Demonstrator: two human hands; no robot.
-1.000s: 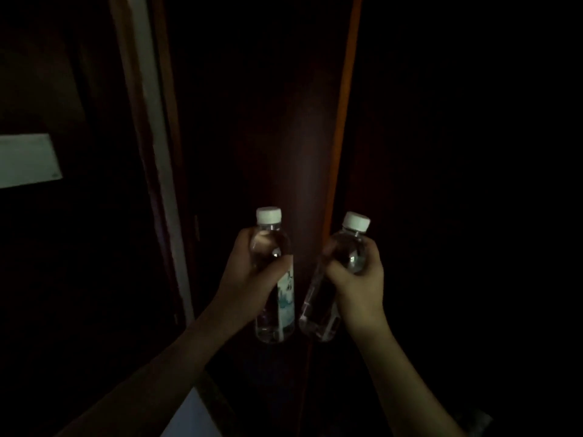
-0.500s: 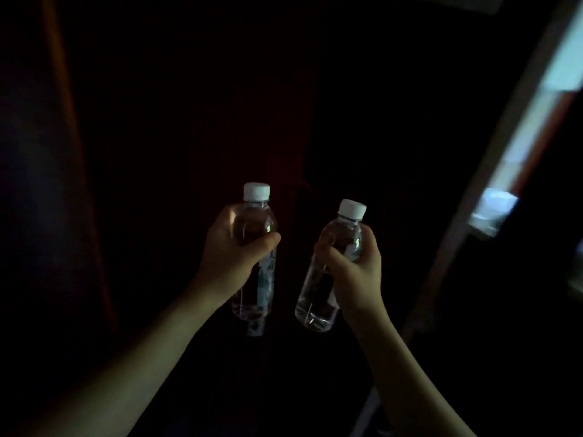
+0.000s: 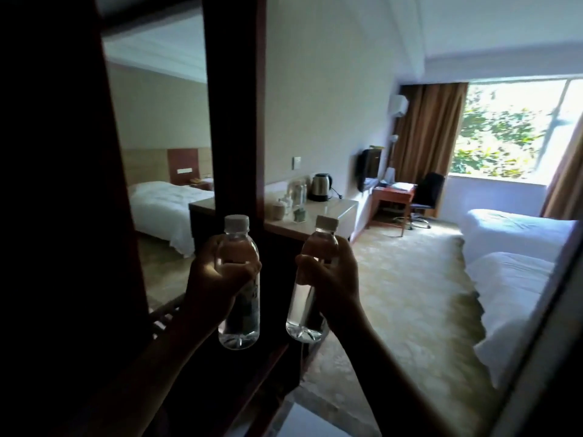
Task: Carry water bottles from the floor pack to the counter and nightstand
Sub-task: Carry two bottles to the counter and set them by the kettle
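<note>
I hold two clear water bottles with white caps upright in front of me. My left hand (image 3: 217,272) is wrapped around the left bottle (image 3: 239,323), which has a label. My right hand (image 3: 331,275) grips the right bottle (image 3: 304,313), tilted slightly. Ahead, beyond the bottles, a pale counter (image 3: 334,209) runs along the left wall. The floor pack and nightstand are out of view, apart from a small stand reflected in the mirror.
A kettle (image 3: 321,187), cups and jars stand on the counter. A tall mirror (image 3: 164,159) in a dark frame is at left. Two white beds (image 3: 517,266) line the right side, with patterned carpet (image 3: 403,294) between. A desk, black chair and bright window lie farther back.
The view has swung right from a dark doorway into the lit bedroom. Both hands keep their bottles raised in much the same pose.
</note>
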